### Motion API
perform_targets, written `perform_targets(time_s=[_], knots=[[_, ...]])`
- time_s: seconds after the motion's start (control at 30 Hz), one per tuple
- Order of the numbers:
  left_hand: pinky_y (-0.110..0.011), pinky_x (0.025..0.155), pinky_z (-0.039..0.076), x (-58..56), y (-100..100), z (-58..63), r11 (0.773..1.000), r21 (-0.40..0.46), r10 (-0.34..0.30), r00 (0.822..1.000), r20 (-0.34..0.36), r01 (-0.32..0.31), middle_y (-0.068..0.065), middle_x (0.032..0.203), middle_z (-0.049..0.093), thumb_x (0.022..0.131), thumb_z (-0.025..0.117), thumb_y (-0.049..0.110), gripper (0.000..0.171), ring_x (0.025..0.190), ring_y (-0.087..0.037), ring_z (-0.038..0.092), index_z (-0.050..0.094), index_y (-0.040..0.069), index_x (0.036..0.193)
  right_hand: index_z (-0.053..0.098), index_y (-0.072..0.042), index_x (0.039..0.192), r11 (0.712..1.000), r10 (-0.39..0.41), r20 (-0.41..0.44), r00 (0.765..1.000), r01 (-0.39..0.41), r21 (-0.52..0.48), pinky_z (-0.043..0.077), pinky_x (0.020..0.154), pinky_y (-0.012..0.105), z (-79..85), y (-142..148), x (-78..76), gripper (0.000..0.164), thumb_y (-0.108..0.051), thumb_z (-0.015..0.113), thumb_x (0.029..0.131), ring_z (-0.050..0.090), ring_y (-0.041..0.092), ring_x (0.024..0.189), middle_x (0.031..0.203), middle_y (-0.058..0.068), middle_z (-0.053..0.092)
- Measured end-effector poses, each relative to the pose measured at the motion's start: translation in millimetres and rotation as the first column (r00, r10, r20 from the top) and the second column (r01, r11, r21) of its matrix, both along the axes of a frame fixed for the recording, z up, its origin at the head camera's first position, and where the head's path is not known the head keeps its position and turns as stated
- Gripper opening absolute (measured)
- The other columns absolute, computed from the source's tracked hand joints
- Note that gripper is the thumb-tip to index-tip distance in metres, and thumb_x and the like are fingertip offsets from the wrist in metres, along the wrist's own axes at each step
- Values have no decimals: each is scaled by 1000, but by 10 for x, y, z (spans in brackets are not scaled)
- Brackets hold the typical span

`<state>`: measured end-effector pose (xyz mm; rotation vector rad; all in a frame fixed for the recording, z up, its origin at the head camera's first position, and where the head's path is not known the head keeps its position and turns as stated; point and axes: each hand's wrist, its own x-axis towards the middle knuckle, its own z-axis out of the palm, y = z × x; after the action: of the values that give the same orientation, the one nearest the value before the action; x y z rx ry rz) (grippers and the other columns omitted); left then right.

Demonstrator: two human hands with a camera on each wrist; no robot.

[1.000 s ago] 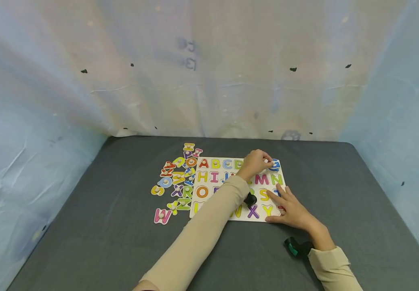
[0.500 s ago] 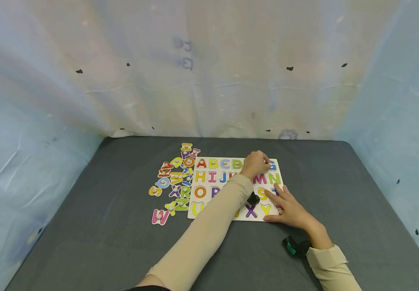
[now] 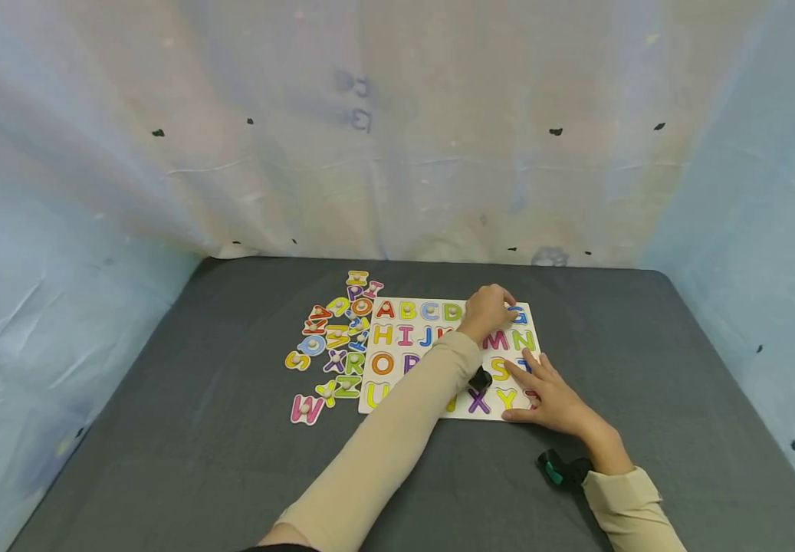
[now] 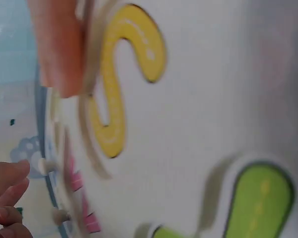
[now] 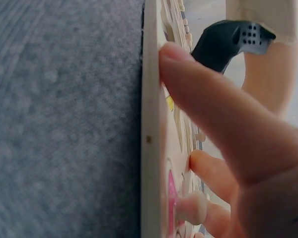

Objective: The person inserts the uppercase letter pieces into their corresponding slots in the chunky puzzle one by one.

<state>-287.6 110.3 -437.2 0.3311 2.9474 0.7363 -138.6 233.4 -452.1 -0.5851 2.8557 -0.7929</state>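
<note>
In the head view a white alphabet puzzle board [image 3: 466, 416] lies on the dark table. My left hand [image 3: 485, 310] reaches across to its far right corner, thumb and index finger slightly parted beside the blue letter G piece [image 3: 520, 315]. The G sits in its slot. Seen from the left wrist, the fingertips stand just off a pale round knob [image 4: 43, 166]. My right hand [image 3: 552, 399] rests spread over the board's near right corner, its thumb on the edge. Under that hand, a pink piece with a wooden knob [image 5: 192, 208] is partly hidden.
Loose letter pieces lie left of the board, among them a pink W [image 3: 307, 409], a yellow S [image 3: 297, 360] and an orange O [image 3: 362, 307]. Each wrist wears a black camera, one of them [image 3: 563, 468] near the table front. Pale sheets [image 3: 397, 153] surround the table.
The blue G, tilted and overhanging its place a second ago, now lies flat in its slot. My left thumb and index finger have parted a little. My right hand has stayed put.
</note>
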Motion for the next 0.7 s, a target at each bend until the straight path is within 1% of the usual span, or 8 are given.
perform_targets(time_s=[0.17, 0.23, 0.4, 0.5, 0.57, 0.7], knots=[[-30, 86, 52, -6, -114, 60, 998, 62, -22, 999, -40, 25, 9, 115, 71, 87, 70, 37, 21, 106, -11, 67, 75, 27, 105, 44, -6, 143, 1000, -5, 17, 1000, 5, 13, 26, 102, 74, 3, 16, -3, 87, -38, 82, 72, 15, 65, 137, 152, 36, 25], [-32, 89, 52, -7, -193, 101, 994, 103, -27, 999, -40, 31, 7, 115, 71, 88, 70, 36, 20, 106, -11, 66, 75, 26, 104, 44, -6, 144, 1000, -13, 31, 999, 12, 17, 26, 103, 74, 3, 21, -2, 88, -38, 82, 72, 14, 65, 138, 153, 35, 24], [-41, 95, 48, -33, -443, 196, 980, 199, -12, 1000, -18, 15, 2, 116, 71, 89, 69, 32, 19, 108, -15, 65, 75, 21, 104, 44, -7, 144, 1000, -24, 41, 999, 24, 7, 24, 103, 75, 0, 25, 4, 88, -39, 82, 71, 14, 65, 138, 153, 35, 23], [-43, 95, 47, -69, -600, 219, 975, 223, 6, 1000, -16, -3, 0, 118, 69, 89, 69, 31, 20, 109, -17, 64, 75, 20, 105, 44, -7, 144, 1000, -24, 41, 999, 24, 7, 24, 104, 75, -8, 25, 4, 88, -39, 82, 71, 14, 64, 138, 153, 34, 23], [-42, 94, 49, -102, -699, 215, 973, 229, 16, 999, -32, -8, 0, 117, 69, 89, 69, 30, 20, 108, -17, 64, 75, 20, 105, 44, -7, 144, 1000, -23, 42, 999, 23, 9, 24, 104, 75, -12, 23, 4, 89, -40, 81, 71, 14, 64, 139, 154, 34, 23], [-36, 84, 51, -164, -902, 199, 971, 237, 36, 997, -62, -21, -1, 113, 70, 89, 68, 31, 20, 100, -17, 64, 75, 21, 105, 43, -8, 145, 1000, -19, 45, 999, 19, 11, 24, 103, 75, -12, 12, 5, 89, -40, 81, 71, 14, 63, 139, 154, 33, 23]])
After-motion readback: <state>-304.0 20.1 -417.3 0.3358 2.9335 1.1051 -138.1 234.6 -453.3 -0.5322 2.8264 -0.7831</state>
